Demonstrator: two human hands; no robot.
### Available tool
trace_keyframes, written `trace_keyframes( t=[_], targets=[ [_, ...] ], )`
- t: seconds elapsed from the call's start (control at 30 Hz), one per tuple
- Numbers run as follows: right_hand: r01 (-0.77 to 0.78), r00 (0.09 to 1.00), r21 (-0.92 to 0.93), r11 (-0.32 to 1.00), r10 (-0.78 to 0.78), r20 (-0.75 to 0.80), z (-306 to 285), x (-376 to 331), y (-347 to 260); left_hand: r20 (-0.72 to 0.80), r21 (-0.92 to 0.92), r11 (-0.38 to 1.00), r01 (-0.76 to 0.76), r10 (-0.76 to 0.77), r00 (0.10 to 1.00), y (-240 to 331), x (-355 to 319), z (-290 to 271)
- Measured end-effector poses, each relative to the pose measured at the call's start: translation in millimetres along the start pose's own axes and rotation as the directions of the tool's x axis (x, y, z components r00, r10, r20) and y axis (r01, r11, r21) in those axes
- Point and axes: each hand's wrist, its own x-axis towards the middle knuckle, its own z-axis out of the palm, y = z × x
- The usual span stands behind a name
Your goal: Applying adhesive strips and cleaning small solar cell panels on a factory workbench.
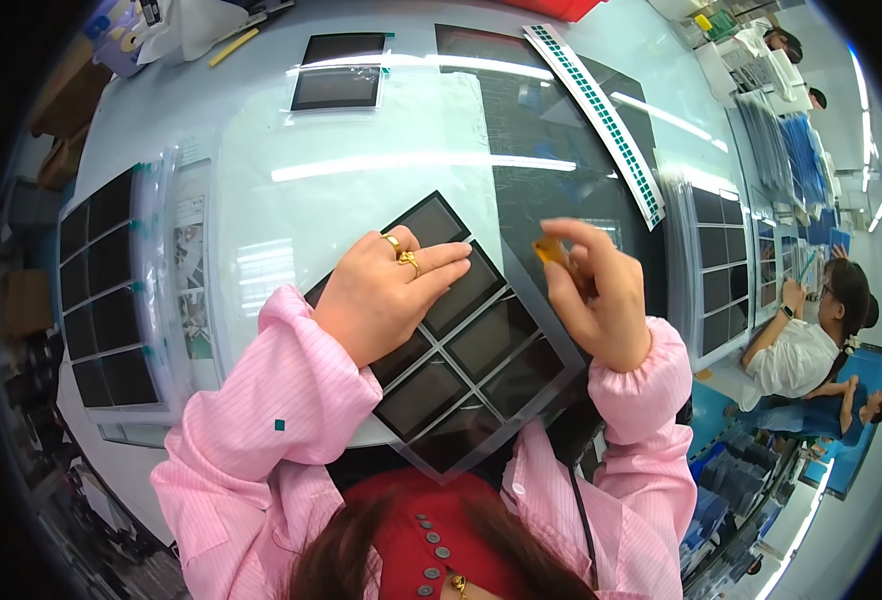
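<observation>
Two hands were at work over a sheet of dark rectangular panels (471, 350) that lay tilted in the lower middle of the frame, on the pale desk (341, 190). My left hand (386, 290) rested flat on the upper left part of that sheet, fingers stretched out and together, pressing on the panels without gripping anything; gold rings (403, 252) showed on two of its fingers. My right hand (596, 295) was raised just beside the sheet's right edge, at the right of centre, with thumb and fingertips pinched shut on a small amber piece (551, 250); what that piece was I could not tell. Both wrists came out of pink striped sleeves (271, 400) rising from the lower edge. A large dark mat (561, 150) lay on the desk behind my right hand, and a long white strip with rows of green squares (601, 115) ran across it toward the upper right. One single dark panel in a clear wrapper (339, 75) sat near the top centre. Trays of more dark panels (106, 290) stood stacked at the left edge, and others (716, 270) at the right. Another person in a white top (801, 345) sat at the far right.
</observation>
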Motion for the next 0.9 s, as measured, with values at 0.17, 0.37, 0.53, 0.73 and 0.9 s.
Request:
trace_keyframes(
  t=[0.17, 0.37, 0.53, 0.73, 0.9],
  targets=[
    [0.055, 0.998, -0.012, 0.998, -0.055, -0.020, 36, 31, 13, 0.064, 0.096, 0.995, 0.008, -0.014, 0.998, 6, 3, -3],
    [0.203, 0.979, -0.084, 0.976, -0.200, 0.044, 48, 29, 19, 0.085, 0.089, 0.996, 0.009, -0.016, 0.996, 6, 4, -5],
    [0.236, 0.970, -0.110, 0.965, -0.229, 0.077, 50, 28, 23, 0.054, 0.050, 0.998, 0.031, -0.034, 0.998, 5, 4, -4],
    [0.288, 0.955, -0.160, 0.944, -0.270, 0.125, 50, 25, 25, -0.035, -0.125, 0.991, 0.039, -0.044, 0.998, 1, 2, -7],
    [0.223, 0.972, -0.098, 0.970, -0.214, 0.092, 46, 23, 24, -0.161, -0.043, 0.996, 0.081, -0.087, 0.983, -22, 5, -17]
  ],
)
